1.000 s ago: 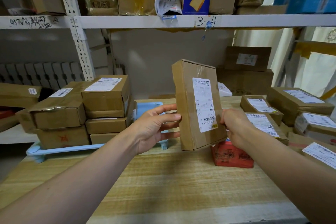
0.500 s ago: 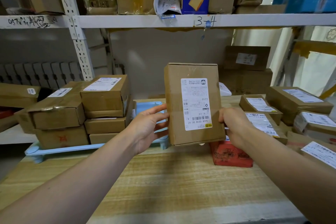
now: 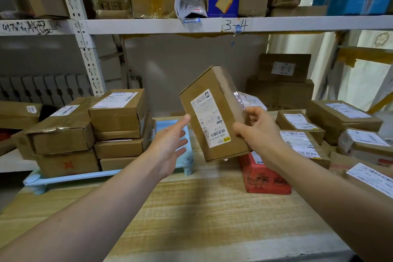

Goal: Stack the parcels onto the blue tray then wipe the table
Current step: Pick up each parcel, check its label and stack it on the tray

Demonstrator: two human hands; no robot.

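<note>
1 parcel [image 3: 214, 116] tilts in right hand [image 3: 258, 133], beside left hand [image 3: 170, 145].

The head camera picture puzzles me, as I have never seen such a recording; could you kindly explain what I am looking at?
There is no machine here. The camera sits on a person's head and looks forward and down, so the two bare arms reaching in from below are that person's own.

The right hand grips a brown parcel, tilted in the air above the wooden table, with its white label facing the camera. The left hand is open, its fingertips at the parcel's left edge.

On the left stands a light blue tray that already carries stacked parcels. On the right, more labelled parcels wait on the table, with a red box below the held parcel. Above runs a shelf with other packages.
</note>
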